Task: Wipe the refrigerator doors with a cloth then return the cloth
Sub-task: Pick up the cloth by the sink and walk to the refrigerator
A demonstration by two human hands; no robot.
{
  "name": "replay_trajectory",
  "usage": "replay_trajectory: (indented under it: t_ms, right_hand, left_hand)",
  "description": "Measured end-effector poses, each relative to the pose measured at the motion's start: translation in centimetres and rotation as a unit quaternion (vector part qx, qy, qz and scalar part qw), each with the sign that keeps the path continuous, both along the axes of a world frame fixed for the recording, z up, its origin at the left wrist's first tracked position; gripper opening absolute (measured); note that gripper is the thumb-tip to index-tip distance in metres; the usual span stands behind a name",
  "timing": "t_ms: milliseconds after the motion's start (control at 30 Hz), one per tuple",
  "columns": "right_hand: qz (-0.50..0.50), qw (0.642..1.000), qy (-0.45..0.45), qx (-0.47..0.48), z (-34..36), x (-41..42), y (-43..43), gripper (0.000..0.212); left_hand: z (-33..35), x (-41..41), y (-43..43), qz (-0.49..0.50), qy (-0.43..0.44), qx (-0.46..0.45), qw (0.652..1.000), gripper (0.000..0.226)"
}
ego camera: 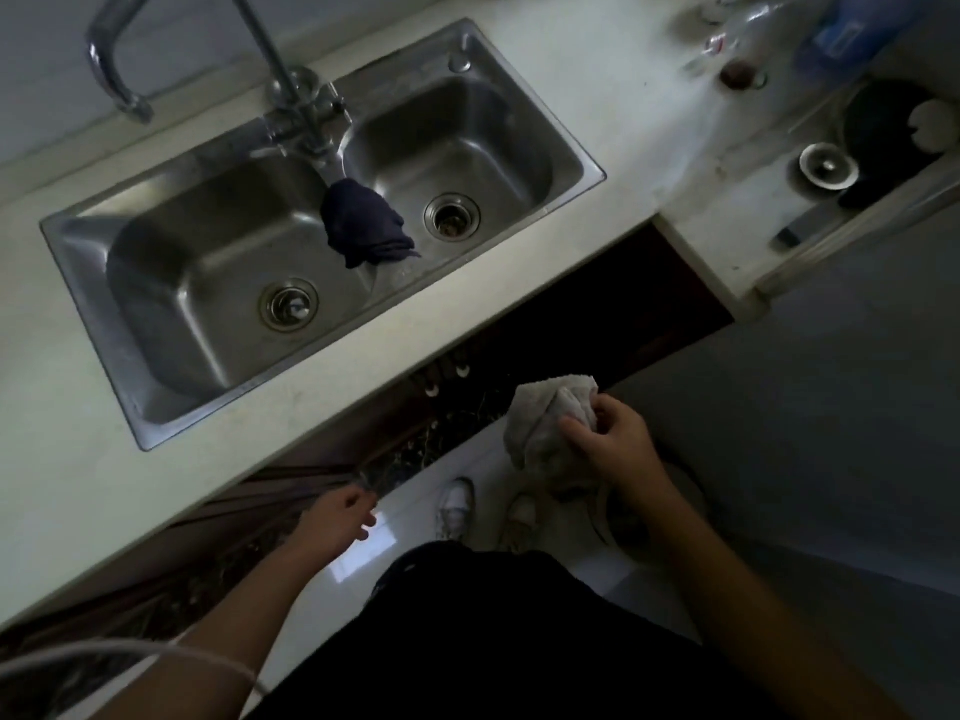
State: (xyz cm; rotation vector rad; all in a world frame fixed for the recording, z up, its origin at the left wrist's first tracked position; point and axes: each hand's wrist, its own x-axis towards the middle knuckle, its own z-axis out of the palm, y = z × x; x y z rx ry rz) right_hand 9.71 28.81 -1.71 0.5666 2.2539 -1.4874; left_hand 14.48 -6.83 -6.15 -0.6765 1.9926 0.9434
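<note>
My right hand point(610, 441) grips a crumpled whitish cloth point(543, 420), held in the air just in front of the counter's front edge, over the floor. My left hand point(340, 519) hangs lower left beside the dark cabinet front, fingers loosely curled with nothing in them. A grey appliance surface point(841, 387) fills the right side; I cannot tell whether it is the refrigerator.
A steel double sink point(93, 220) is set in the pale counter point(597, 96), with a tall tap point(280, 75) behind it. A dark cloth point(363, 223) drapes over the divider between basins. Bottles and a drain stopper point(828, 166) sit at the far right. My shoes point(457, 506) stand on the tiled floor.
</note>
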Motion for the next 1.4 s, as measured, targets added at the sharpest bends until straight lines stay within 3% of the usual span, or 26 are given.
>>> replay_trajectory:
  t_ms: [233, 367, 533, 600, 833, 967, 1133, 1267, 1400]
  right_hand:
    - [0.092, 0.995, -0.017, 0.038, -1.2, 4.1, -2.2, 0.008]
    - [0.234, 0.97, 0.009, 0.069, -1.3, 2.6, -5.9, 0.024]
    - [0.439, 0.896, 0.024, 0.051, -0.8, 2.1, -13.9, 0.061]
    - [0.503, 0.863, 0.022, 0.038, -0.3, 3.3, -18.1, 0.037]
    - [0.679, 0.734, 0.018, 0.003, 1.4, 11.8, -32.6, 0.016]
    - [0.72, 0.694, 0.016, -0.01, 1.9, 17.8, -40.7, 0.014]
    - [0.735, 0.678, -0.002, -0.021, 1.8, 24.9, -50.1, 0.025]
    - [0.729, 0.684, 0.007, -0.02, 2.1, 28.7, -56.5, 0.02]
    - [0.758, 0.652, 0.014, -0.005, 2.0, 31.1, -63.5, 0.019]
  left_hand:
    - [1.2, 6.9, -2.7, 0.139, 0.01, 0.013, 0.99, 0.024]
    - [2.6, 13.3, -3.8, 0.296, 0.029, 0.005, 0.955, 0.022]
    - [4.0, 24.6, -3.1, 0.471, 0.046, -0.011, 0.881, 0.024]
    - [3.7, 29.3, -2.5, 0.53, 0.049, -0.022, 0.846, 0.022]
    - [2.0, 44.0, -0.9, 0.716, 0.035, -0.026, 0.697, 0.024]
    - [1.0, 49.2, -2.7, 0.778, 0.031, -0.025, 0.627, 0.026]
    - [1.1, 54.4, -8.4, 0.803, 0.032, -0.007, 0.595, 0.024]
    - [1.6, 57.5, -14.7, 0.824, 0.059, 0.0, 0.563, 0.023]
    - [2.0, 59.5, -20.6, 0.84, 0.07, -0.008, 0.539, 0.022]
